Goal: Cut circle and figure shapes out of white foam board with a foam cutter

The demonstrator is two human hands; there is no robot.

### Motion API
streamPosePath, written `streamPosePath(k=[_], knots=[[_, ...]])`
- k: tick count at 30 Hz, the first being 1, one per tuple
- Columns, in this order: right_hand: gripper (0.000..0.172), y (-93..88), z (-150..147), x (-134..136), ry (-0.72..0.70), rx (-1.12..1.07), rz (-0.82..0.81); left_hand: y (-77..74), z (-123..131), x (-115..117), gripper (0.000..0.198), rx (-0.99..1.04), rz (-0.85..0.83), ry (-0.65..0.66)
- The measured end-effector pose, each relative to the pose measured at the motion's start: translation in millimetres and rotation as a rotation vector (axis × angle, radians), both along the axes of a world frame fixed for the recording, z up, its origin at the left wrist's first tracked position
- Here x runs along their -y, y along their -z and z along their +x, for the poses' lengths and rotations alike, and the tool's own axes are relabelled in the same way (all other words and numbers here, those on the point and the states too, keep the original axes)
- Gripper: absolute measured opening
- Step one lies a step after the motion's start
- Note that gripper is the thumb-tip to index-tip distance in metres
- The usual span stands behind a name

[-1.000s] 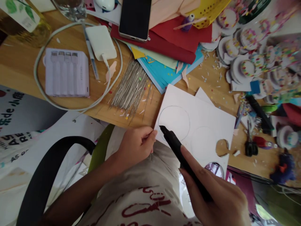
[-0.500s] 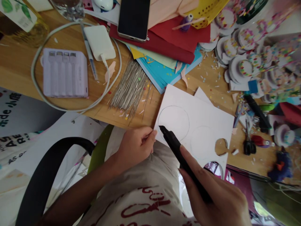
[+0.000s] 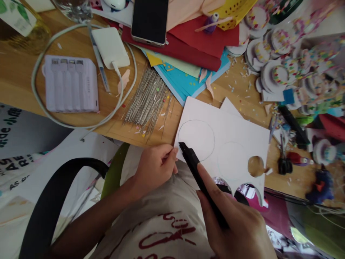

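Note:
My left hand pinches the left corner of a white board between thumb and fingers. Two circles are drawn on the board, and round pieces are cut out of its right and lower edges. In my right hand is a black utility knife, index finger stretched along its handle. Its tip rests at or just above the left side of the larger circle; whether it touches cannot be made out. The board's lower edge juts past the table toward my lap.
Left of the board lie thin metal wires, a power bank and a charger with its cable. Behind are coloured sheets and a phone. At right are scissors and several decorated white discs.
The knife in my right hand has moved left and slightly up along the circle's left side. More of the board's cut-out lower edge shows. My left hand keeps its pinch.

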State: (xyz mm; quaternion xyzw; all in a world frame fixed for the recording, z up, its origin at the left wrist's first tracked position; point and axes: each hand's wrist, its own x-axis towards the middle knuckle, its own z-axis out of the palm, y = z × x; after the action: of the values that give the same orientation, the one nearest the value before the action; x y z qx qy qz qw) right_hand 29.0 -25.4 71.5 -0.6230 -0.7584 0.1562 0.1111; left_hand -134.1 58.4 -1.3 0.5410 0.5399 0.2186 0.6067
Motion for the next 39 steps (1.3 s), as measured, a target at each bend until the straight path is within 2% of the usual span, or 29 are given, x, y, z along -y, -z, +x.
streamPosePath(k=[9,11,13,16,18,21,23,24,26,28,31,33,35,39], knots=[[0.049,-8.2,-1.8,-2.9,-0.001,-0.016,-0.072,1.8,5.2,2.9,0.038,-0.046,0.026,-0.041],[0.049,-12.2,2.7,-5.7,-0.010,-0.006,-0.072,1.2,3.9,1.5,0.039,-0.088,0.048,0.009],[0.048,-15.9,9.4,-9.4,-0.026,0.025,-0.067,-3.6,-0.9,-1.7,0.039,-0.197,0.129,0.136],[0.046,-18.6,20.9,-13.9,-0.063,0.086,-0.052,-22.3,-14.5,-11.4,0.042,-0.435,0.383,0.322],[0.044,-17.5,26.6,-14.4,-0.084,0.127,-0.002,-41.4,-23.3,-23.5,0.043,-0.530,0.592,0.331],[0.045,-12.5,29.2,-10.8,-0.095,0.185,0.037,-68.1,-21.7,-54.6,0.037,-0.553,0.845,0.288],[0.048,-9.0,27.1,-7.0,-0.097,0.207,0.019,-75.2,-5.0,-82.7,0.032,-0.486,0.953,0.367],[0.050,-7.6,25.2,-5.2,-0.094,0.216,0.004,-73.9,7.8,-97.5,0.029,-0.415,0.991,0.440],[0.053,-6.4,20.7,-2.7,-0.085,0.220,-0.025,-61.7,38.7,-124.9,0.033,-0.244,1.046,0.628],[0.053,-7.2,16.3,-1.9,-0.074,0.220,-0.046,-40.7,70.0,-145.3,0.036,-0.134,1.065,0.815],[0.052,-10.0,11.7,-2.5,-0.065,0.211,-0.052,-7.0,103.2,-158.3,0.046,-0.134,0.973,0.976],[0.052,-10.5,9.7,-2.6,-0.070,0.199,-0.046,9.4,112.3,-158.7,0.048,-0.186,0.974,1.044],[0.052,-8.8,7.9,-1.8,-0.085,0.202,-0.039,18.7,113.6,-156.7,0.050,-0.258,1.036,1.071],[0.051,-3.0,5.1,0.3,-0.106,0.256,0.007,20.7,109.4,-153.9,0.052,-0.350,1.131,1.062]])
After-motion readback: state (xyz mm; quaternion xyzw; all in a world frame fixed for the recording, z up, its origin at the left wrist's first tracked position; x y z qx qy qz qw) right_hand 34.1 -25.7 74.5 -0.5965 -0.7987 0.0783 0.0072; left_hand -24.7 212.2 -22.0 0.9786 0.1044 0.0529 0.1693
